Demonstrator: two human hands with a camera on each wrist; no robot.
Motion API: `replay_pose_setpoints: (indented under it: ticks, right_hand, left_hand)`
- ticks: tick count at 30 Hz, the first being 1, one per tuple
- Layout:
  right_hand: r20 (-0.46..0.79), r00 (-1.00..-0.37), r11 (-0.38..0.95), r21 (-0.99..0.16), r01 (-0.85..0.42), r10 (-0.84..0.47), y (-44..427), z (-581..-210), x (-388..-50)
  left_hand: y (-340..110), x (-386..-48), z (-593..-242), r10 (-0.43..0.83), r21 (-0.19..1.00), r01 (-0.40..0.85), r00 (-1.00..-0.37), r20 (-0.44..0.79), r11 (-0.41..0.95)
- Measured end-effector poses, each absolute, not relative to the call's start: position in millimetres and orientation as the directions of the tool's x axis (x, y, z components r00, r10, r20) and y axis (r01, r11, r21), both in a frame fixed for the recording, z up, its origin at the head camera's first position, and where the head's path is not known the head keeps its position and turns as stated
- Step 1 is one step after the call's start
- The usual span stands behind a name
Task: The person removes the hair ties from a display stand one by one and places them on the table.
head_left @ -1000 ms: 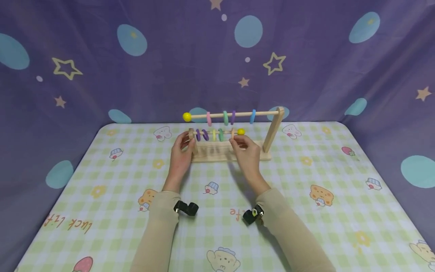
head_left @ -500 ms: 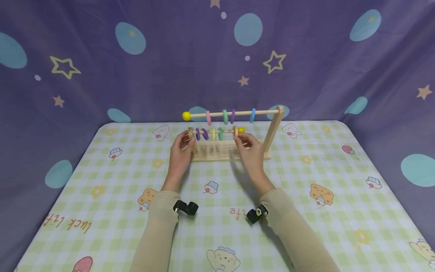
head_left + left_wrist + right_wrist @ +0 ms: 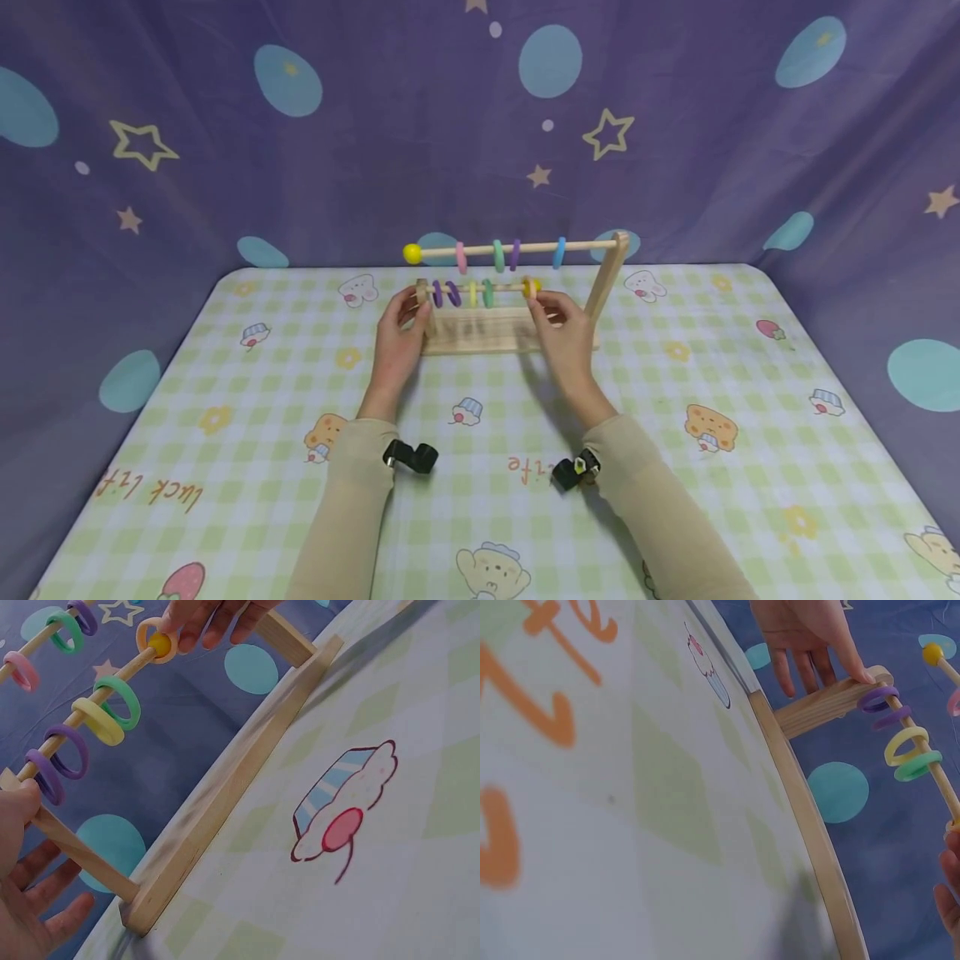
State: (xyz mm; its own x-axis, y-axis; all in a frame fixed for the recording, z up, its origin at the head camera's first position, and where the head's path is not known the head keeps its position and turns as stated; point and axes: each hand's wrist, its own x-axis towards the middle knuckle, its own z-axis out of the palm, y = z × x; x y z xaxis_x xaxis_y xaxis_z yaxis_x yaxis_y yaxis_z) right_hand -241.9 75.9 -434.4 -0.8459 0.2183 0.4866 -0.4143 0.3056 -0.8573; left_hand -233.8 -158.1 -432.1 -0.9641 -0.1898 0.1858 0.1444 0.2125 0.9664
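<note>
Pinched between fingertips! The right hand [image 3: 566, 340] has the peach-coloured ring [image 3: 532, 288], right around the round yellow ball [image 3: 160, 644] tipping the lower wooden rod [image 3: 510, 287]; the left hand [image 3: 401, 340] grips the short, pale wooden post [image 3: 817, 709].

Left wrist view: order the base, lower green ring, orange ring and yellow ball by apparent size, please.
1. Base
2. Lower green ring and orange ring: too close to rank, green being nearer the camera
3. Yellow ball

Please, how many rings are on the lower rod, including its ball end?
5. Left to right in the head view: a purple ring, another purple ring, a yellow ring, a green ring, and an orange ring around the yellow ball, pinched by the right hand.
</note>
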Motion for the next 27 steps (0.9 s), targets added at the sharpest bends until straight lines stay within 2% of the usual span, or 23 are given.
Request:
replay_pose_setpoints:
  ticks: [15,27]
  right_hand:
    - [0.516,-0.826,0.355,-0.834,-0.423,0.227,86.4,-433.0,-245.3]
    - [0.492,-0.837,0.369,-0.844,-0.39,0.239,94.4,-430.3,-247.0]
  left_hand:
    - [-157.2,-234.1,-430.2,-0.19,0.969,0.134,-0.966,0.173,0.206]
    - [-158.8,-232.9,-426.5,-0.164,0.975,0.114,-0.976,0.146,0.189]
